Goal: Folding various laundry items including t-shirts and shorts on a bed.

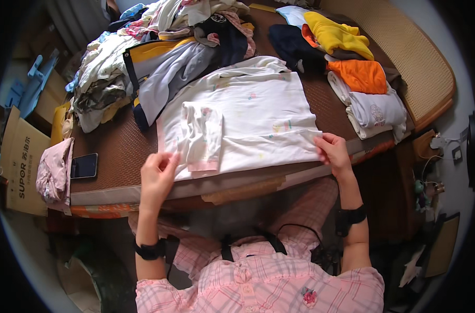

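Observation:
A white long-sleeved top [258, 117] with small coloured prints lies spread flat in front of me. One sleeve [202, 133] with a pink cuff is folded over its left part, the cuff toward me. At the near left edge of the top, my left hand [158, 173] is closed in a pinch on the cloth. My right hand [334, 155] pinches the top's right edge between thumb and fingers. Between the two hands the near edge of the cloth runs along the front of the bed-like surface.
A brown woven mat [117, 151] covers the surface. Heaped clothes [107, 68] fill the far left, with a grey and navy jacket [169, 70] against the top. Folded clothes [375, 107] stand at right. A phone [84, 166] and a folded pink garment [55, 172] lie at left, beside a cardboard box [21, 161].

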The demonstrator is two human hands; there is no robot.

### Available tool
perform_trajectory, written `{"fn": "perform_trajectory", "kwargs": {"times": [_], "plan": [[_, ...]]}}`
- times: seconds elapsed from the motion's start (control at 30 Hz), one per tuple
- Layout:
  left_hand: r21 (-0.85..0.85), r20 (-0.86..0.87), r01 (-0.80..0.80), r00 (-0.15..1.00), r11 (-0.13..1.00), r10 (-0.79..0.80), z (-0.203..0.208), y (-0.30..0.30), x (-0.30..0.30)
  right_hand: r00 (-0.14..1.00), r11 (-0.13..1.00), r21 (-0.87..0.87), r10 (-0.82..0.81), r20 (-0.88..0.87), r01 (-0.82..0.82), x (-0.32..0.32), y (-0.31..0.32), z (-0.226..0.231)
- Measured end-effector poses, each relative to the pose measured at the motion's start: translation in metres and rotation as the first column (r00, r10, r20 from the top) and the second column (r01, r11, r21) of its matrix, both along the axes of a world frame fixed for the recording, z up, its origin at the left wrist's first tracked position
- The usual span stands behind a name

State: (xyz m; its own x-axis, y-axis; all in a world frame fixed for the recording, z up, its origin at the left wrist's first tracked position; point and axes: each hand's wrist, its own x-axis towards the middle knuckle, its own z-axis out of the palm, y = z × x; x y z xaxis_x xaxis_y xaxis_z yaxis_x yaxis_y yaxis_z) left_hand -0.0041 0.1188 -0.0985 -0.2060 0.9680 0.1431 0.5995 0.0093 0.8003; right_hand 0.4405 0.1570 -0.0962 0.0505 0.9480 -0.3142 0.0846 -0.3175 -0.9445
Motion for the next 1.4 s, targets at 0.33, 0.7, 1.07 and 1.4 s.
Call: {"fn": "perform_trajectory", "kwargs": {"times": [0.33, 0.7, 1.07, 1.4], "plan": [[0.236, 0.327, 0.089, 0.930, 0.968, -0.166, -0.005, -0.009, 0.014, 0.892, 0.655, 0.736, -0.419, 0.168, 0.170, -0.036, 0.015, -0.009], [0.158, 0.194, 0.010, 0.980, 0.987, -0.041, -0.002, -0.016, 0.010, 0.711, 0.702, 0.712, -0.508, 0.485, 0.016, -0.031, 0.026, -0.011], [0.207, -0.386, -0.065, 0.911, 0.976, 0.143, -0.013, -0.023, 0.016, 0.364, 0.680, 0.599, -0.478, 0.799, -0.422, -0.084, 0.004, 0.029], [0.290, -0.253, -0.162, 0.938, 0.943, 0.239, -0.011, -0.029, 0.022, 0.616, 0.470, 0.502, 0.120, 0.778, -0.726, -0.260, -0.017, -0.001]]}}
